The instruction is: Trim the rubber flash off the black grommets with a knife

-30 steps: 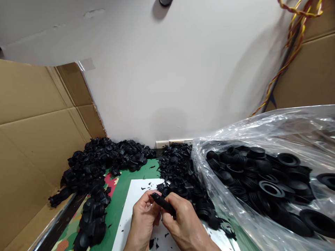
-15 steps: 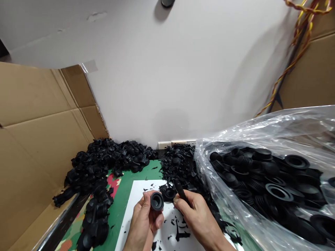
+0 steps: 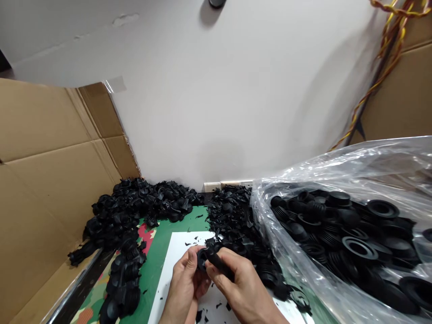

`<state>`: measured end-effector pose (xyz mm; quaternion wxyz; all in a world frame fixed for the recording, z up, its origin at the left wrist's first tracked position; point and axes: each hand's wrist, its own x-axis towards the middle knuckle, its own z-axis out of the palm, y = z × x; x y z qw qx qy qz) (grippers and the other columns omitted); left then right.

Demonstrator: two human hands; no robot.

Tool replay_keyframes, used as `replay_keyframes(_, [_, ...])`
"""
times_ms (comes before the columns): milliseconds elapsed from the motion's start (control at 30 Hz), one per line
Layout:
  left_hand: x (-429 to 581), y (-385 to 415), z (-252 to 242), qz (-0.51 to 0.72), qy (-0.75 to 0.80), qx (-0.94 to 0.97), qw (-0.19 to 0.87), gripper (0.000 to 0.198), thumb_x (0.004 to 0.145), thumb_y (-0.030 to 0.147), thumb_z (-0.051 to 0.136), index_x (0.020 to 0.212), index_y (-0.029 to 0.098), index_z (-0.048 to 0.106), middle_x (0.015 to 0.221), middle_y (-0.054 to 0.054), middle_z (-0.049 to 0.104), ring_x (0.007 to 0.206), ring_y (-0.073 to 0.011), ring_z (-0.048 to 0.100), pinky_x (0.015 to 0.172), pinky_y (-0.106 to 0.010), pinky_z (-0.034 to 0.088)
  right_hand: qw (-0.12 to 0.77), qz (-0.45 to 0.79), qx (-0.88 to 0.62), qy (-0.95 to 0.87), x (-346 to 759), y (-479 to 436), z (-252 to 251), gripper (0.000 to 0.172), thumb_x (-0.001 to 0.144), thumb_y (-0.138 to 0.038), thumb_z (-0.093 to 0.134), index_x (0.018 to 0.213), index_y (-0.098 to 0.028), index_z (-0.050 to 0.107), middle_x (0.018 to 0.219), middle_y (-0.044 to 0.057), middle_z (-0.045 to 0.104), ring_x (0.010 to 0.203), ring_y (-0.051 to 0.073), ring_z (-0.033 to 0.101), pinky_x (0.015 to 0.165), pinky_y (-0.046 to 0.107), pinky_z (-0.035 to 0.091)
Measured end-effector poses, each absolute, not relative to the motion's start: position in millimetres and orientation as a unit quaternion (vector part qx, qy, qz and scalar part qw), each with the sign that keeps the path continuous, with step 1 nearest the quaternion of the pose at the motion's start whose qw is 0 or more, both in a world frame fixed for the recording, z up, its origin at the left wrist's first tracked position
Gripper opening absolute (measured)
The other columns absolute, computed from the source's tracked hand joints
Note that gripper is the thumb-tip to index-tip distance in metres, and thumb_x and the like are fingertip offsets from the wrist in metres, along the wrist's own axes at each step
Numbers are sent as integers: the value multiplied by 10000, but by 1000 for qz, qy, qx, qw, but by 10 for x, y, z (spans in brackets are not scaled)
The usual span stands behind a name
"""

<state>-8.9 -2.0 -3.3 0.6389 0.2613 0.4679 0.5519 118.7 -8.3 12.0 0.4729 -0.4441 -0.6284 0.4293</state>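
On my feed, the left hand has its thumb and fingers closed around a round black part, its open end facing up toward me. The right hand is wrapped around a dark stick-like tool, whose end meets the rim of that part — I can't make out the tip itself. Both hands sit close together, just above a white sheet strewn with black scraps. Under the sheet I see the green surface of the bench. Behind the hands lies a heap of black trimmings; over to the left, a pile of black pieces stands by a cardboard panel. On the right, a clear plastic bag lies open — round black parts fill it, one showing a paler ring.
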Motion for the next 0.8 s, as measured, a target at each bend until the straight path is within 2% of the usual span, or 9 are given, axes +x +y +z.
replay_keyframes(100, [-80,-17,-35,553,462,277,635,442,535,517,804,762,158,683,551,56,514,428,-28,398,389,-113,292,457,383,-449,-665,1166,-74,81,197,810,-202,457,650,-179,570,710,38,587,676,178,563,614,265,410])
replay_keyframes(167, [-72,-19,-24,551,467,287,630,431,504,477,834,743,150,683,571,47,525,449,-36,407,415,-122,315,446,343,-458,-688,1166,-73,53,188,800,-161,451,658,-180,572,703,40,585,653,175,562,593,259,400])
replay_keyframes(333, [-39,-27,34,563,486,352,569,241,565,303,796,714,153,681,524,75,432,426,-38,316,408,-145,258,408,283,-471,-729,1176,-93,11,199,724,-56,442,717,-188,590,737,35,595,664,167,585,600,240,399])
replay_keyframes(467, [-12,-38,55,567,503,374,534,179,560,238,744,704,154,682,533,78,430,419,-36,301,403,-156,233,379,254,-501,-735,1155,-112,19,180,686,-65,461,721,-196,578,738,31,602,653,172,592,585,239,383])
replay_keyframes(600, [-14,-42,12,543,506,369,559,300,601,368,768,805,173,666,526,74,447,421,-47,313,414,-168,228,385,269,-526,-709,1135,-101,11,140,668,-91,455,691,-200,540,698,23,601,624,170,569,564,239,360])
replay_keyframes(733, [-28,-29,-30,529,497,344,595,455,598,552,745,792,153,644,439,98,367,368,-32,236,395,-178,149,395,302,-592,-634,1185,-28,-4,79,667,-145,445,657,-204,497,639,9,566,598,172,522,563,252,343])
replay_keyframes(800, [-35,-21,-30,524,489,319,620,520,605,605,713,843,148,642,438,90,398,347,-29,255,391,-181,137,408,337,-610,-589,1238,18,-2,72,694,-199,442,636,-202,484,609,0,537,590,169,500,558,254,342])
